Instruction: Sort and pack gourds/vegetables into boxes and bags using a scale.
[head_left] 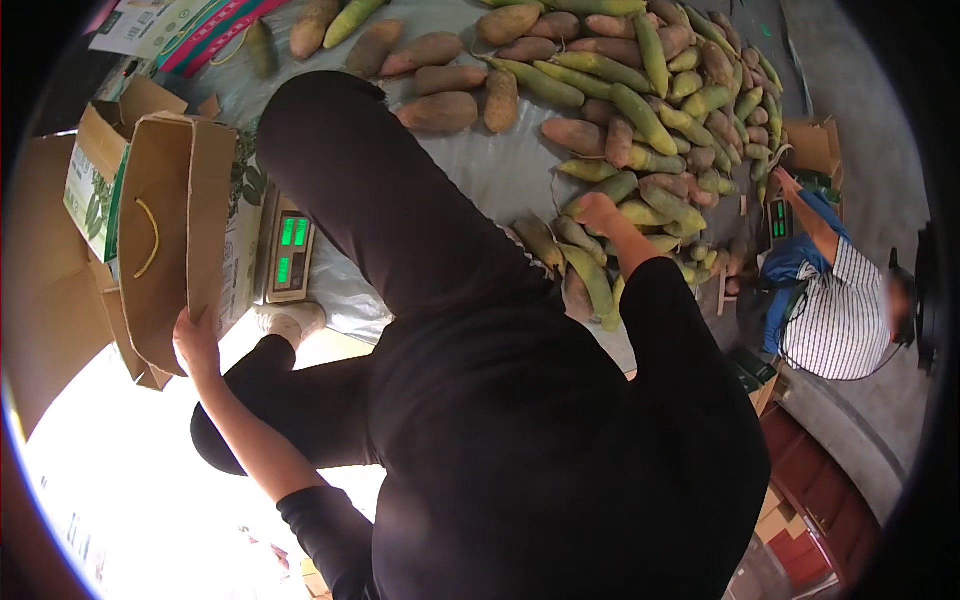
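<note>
On a pale plastic sheet (500, 170) spread over the floor lies a broad pile of elongated produce (650, 110), some green-yellow and some reddish-brown; whether it is fruit or root cannot be told from this height. The person, dressed in black, bends over it. The left hand (195, 340) is closed on the lower edge of an open brown cardboard carton (160, 230) with a yellow handle, which it holds up on edge beside a weighing scale (290, 255) with lit green digits. The right hand (597, 212) is stretched out to the near edge of the pile and rests on or just above the green pieces there. Its fingers are turned away from the camera, so it cannot be told whether they are spread or already around a piece.

Judged from this, the work in hand is picking from the pile with the carton kept ready. A pick here would call for the right-hand fingers closing round a single piece without rolling its neighbours. The carton's mouth is well apart from the pile.

More flattened cardboard (55, 260) lies at the left. At the right another person in a striped shirt (845, 320) crouches by a second scale (778, 218) and a small brown box (815, 145). Strong light washes out the floor at the lower left.
</note>
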